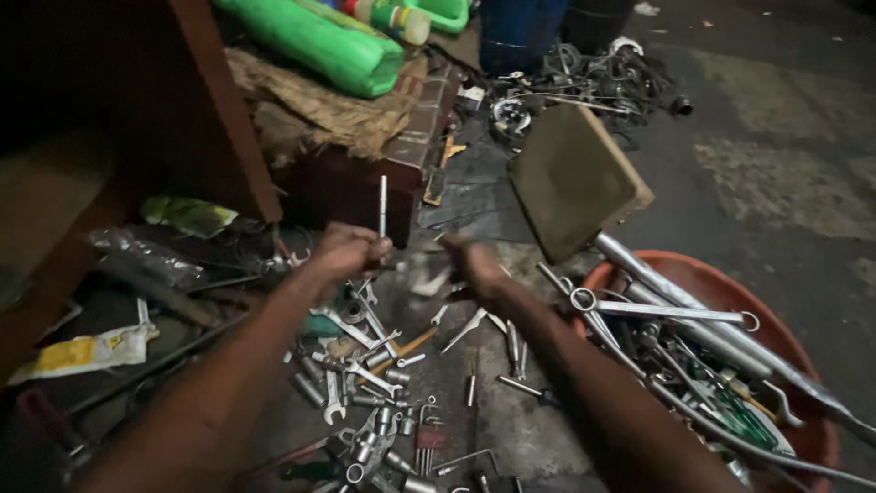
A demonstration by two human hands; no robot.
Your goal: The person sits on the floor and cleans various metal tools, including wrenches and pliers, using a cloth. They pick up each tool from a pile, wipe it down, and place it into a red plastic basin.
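1. Left hand [345,252] is gripping a thin metal rod [382,206], closed fist, rod standing upright above the tool pile [383,393].
2. Right hand [474,265] is hovering just right of the rod; blurred, can't tell its grip.
3. Orange basin [712,283] of wrenches is sitting right of the pile.
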